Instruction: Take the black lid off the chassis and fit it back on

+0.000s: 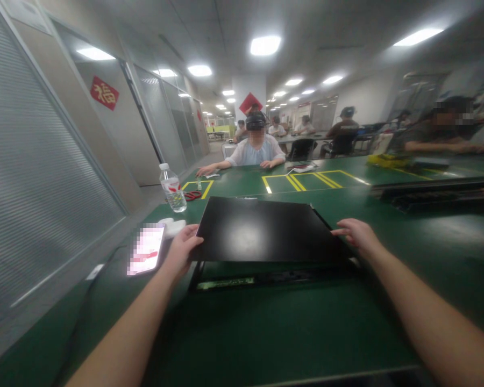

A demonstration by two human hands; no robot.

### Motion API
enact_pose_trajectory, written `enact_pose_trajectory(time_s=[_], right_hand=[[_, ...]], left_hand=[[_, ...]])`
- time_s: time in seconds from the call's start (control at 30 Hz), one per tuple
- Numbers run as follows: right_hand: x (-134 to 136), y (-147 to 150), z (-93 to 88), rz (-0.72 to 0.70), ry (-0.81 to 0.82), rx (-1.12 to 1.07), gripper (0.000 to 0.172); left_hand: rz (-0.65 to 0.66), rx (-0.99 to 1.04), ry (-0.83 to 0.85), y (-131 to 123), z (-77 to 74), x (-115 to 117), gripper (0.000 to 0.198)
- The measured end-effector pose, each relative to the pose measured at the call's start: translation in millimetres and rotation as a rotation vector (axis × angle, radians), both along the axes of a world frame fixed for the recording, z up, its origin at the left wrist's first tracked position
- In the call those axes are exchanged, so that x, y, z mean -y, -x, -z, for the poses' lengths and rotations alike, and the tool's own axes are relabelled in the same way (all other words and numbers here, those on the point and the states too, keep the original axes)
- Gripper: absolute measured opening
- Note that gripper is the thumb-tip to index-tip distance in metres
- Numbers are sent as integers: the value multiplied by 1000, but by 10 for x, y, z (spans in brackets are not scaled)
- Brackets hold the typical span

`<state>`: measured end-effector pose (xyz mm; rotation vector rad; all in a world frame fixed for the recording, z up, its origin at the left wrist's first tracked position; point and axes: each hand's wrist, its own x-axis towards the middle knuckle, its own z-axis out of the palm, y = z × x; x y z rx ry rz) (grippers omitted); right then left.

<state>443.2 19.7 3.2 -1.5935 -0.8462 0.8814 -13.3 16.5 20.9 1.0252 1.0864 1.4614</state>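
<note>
A flat black glossy panel (262, 228) like a screen lies tilted over a thin black frame (226, 284) on the green table. The panel's near left side is raised off the frame, and the frame's near bar shows below it. My left hand (182, 248) is closed on the panel's left edge, thumb on top and fingers partly hidden underneath. At the right edge, my right hand (360, 237) has its fingers stretched toward the panel. Its fingertips meet or nearly meet the edge there; a firm grip does not show.
On the left stand a water bottle (172, 188), a lit phone (146, 249) and a white object (173, 228). Red-handled scissors (192, 195) lie behind. Across the green table (298, 333) sits a person (256, 150). Long black parts (435, 193) lie at right.
</note>
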Motion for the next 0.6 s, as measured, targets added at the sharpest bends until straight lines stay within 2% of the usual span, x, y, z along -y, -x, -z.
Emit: enact_pose_trajectory(time_s=[0.6], right_hand=[[-13, -15, 63, 32, 36, 159, 16]], left_hand=[[23, 1, 58, -33, 75, -25, 43]])
